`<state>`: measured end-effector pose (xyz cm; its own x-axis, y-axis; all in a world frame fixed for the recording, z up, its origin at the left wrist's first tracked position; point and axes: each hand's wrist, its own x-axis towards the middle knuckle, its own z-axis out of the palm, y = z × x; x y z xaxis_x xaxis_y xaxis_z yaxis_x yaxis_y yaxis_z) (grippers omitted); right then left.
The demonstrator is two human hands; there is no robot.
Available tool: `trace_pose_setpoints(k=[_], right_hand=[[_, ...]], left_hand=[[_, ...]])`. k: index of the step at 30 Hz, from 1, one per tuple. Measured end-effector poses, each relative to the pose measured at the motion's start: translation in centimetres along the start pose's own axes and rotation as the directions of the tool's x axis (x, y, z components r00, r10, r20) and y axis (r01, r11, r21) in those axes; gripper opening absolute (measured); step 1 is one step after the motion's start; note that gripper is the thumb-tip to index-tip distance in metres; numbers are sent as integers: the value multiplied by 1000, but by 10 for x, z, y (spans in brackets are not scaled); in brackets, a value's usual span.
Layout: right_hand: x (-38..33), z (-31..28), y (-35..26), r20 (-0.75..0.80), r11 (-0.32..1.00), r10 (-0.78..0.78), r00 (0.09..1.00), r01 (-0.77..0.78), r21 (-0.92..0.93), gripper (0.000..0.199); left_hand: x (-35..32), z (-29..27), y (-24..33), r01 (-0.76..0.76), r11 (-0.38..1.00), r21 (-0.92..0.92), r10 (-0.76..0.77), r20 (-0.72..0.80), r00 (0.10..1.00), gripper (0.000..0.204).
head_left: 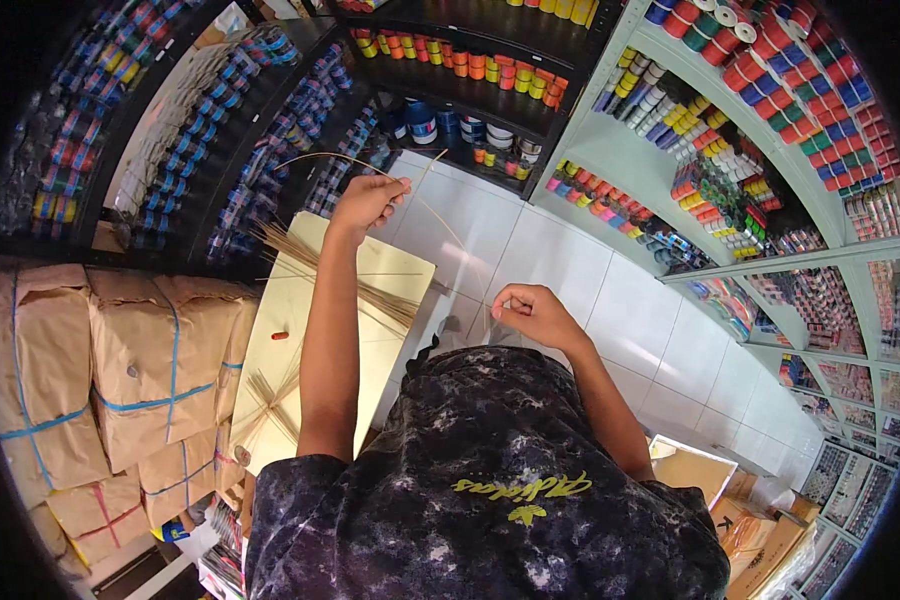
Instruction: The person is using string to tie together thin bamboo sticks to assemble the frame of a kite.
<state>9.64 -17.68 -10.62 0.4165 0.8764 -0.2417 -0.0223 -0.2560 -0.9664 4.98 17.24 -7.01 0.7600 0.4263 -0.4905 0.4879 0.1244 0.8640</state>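
Note:
My left hand (372, 204) is raised over the far end of a pale yellow tabletop (380, 375), its fingers pinched on a thin, tan, cane-like strand (448, 228). One part of the strand arcs away to the left, and a short end sticks up beyond my fingers. Another length runs down toward my right hand (536, 316), whose thumb and finger close on it in front of my body. Below my left forearm, a bundle of thin brown sticks (370, 300) lies across the tabletop. Nearer me, more sticks (270, 402) cross in a star shape beside a small red piece (280, 336).
Paper-wrapped parcels (140, 350) tied with blue cord are stacked at the left. Dark shelves (450, 95) with coloured spools stand ahead and left; pale shelves (610, 150) line the right. White floor tiles (560, 255) lie between. A cardboard box (690, 470) sits at lower right.

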Motion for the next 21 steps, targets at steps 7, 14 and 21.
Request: trace_pose_setpoints(k=[7, 14, 21], right_hand=[[2, 2, -8, -27, 996, -31, 999, 28, -82, 10], [8, 1, -14, 24, 991, -41, 999, 44, -129, 11], [9, 1, -11, 17, 986, -48, 999, 50, -158, 13]], left_hand=[[-1, 6, 1, 8, 999, 44, -9, 11, 1000, 22], [-1, 16, 2, 15, 997, 76, -20, 64, 998, 21], [-1, 18, 3, 13, 998, 57, -16, 51, 999, 22]])
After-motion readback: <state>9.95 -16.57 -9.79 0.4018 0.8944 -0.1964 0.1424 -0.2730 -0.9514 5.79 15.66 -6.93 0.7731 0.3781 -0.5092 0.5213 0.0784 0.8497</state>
